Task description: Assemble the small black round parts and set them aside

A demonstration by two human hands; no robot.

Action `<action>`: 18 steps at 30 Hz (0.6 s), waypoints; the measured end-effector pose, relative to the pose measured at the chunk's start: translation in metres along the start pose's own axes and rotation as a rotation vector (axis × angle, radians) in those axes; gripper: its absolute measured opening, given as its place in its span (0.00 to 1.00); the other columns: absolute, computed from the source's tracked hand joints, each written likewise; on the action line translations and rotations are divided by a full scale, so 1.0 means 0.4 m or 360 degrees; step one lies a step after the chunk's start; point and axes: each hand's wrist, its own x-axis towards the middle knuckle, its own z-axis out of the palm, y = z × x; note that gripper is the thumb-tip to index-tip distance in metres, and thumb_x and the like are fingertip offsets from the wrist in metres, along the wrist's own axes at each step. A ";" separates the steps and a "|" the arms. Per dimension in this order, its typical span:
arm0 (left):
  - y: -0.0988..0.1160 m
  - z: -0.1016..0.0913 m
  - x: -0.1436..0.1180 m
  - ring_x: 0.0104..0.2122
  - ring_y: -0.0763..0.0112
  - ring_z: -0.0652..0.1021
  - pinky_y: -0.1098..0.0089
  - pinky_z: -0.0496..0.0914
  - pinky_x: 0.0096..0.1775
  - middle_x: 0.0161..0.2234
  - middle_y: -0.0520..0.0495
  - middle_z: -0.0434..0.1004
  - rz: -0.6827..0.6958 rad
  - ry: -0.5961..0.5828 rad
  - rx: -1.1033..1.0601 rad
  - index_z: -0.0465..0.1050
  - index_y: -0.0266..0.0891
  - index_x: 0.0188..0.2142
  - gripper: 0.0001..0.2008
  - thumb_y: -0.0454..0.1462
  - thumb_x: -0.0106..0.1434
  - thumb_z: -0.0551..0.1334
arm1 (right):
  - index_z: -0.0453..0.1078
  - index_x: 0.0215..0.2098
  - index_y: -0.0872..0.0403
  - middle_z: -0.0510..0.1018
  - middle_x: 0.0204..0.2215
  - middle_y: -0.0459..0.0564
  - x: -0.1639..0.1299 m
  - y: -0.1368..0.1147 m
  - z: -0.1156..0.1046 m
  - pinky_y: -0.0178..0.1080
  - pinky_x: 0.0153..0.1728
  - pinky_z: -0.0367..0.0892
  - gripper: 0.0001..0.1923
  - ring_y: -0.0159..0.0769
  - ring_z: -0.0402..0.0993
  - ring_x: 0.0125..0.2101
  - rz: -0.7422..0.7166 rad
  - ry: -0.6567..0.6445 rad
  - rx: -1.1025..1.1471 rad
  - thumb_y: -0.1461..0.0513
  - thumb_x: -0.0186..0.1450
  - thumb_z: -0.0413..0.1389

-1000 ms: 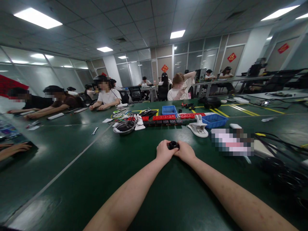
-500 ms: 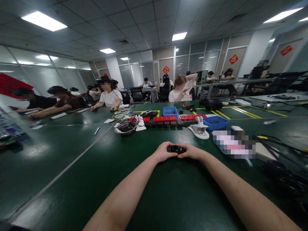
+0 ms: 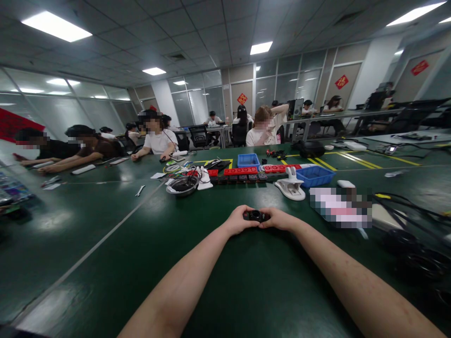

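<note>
Green worktable in a busy workshop: left hand and right hand pinch a small black round part between fingertips, just above the tabletop; the shallow grip risks it slipping and rolling away.

Glossy green tabletop, blue plastic bin, prob. black plastic part

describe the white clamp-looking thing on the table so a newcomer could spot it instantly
On the green table, look just beyond the hands, to the right. The white clip stand sits there, close by the near blue bin. It is the only white piece with two upright prongs on a flat base.
</note>
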 end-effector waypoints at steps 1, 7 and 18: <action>-0.001 0.004 0.001 0.31 0.72 0.69 0.71 0.63 0.33 0.34 0.47 0.68 -0.0018 0.0024 0.0002 0.65 0.36 0.37 0.24 0.44 0.41 0.65 | 0.65 0.31 0.58 0.67 0.22 0.43 0.002 0.003 0.004 0.31 0.24 0.55 0.16 0.29 0.61 0.24 0.0010 0.0056 -0.0048 0.59 0.45 0.57; 0.009 0.033 0.006 0.32 0.70 0.69 0.71 0.63 0.33 0.34 0.46 0.68 -0.0224 0.0297 0.0140 0.66 0.35 0.35 0.22 0.42 0.41 0.65 | 0.60 0.25 0.55 0.66 0.21 0.43 0.028 0.025 0.049 0.30 0.21 0.51 0.18 0.29 0.61 0.22 0.0167 0.0546 -0.0521 0.54 0.41 0.58; 0.030 0.067 0.012 0.36 0.67 0.68 0.68 0.62 0.38 0.34 0.45 0.67 -0.0403 0.0720 0.0419 0.64 0.36 0.34 0.21 0.44 0.42 0.64 | 0.61 0.28 0.55 0.70 0.26 0.50 0.036 -0.004 0.101 0.32 0.21 0.50 0.10 0.35 0.66 0.26 0.0443 0.0910 -0.1059 0.56 0.51 0.51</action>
